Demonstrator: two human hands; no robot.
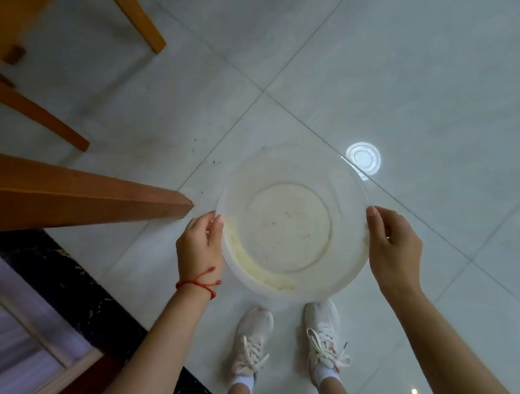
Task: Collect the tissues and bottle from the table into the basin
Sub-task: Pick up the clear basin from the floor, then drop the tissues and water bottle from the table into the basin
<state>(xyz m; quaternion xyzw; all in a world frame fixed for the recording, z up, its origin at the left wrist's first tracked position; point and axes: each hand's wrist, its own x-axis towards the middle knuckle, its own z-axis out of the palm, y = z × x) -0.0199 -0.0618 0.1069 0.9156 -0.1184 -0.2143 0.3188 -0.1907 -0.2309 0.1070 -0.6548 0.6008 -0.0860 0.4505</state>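
Note:
A round translucent white basin (340, 167) is in the middle of the head view, above the tiled floor in front of my feet. It holds nothing but some specks and a yellowish stain along its lower left wall. My left hand (201, 246), with a red string on the wrist, grips the basin's left rim. My right hand (392, 242) grips the right rim. No tissues and no bottle are in view.
A wooden table edge and leg (72, 197) juts in from the left, close to the basin. Chair legs (138, 18) stand at the top left. A dark marble strip (76, 285) and a door frame run along the lower left. Glossy white tiles (397, 49) spread to the right.

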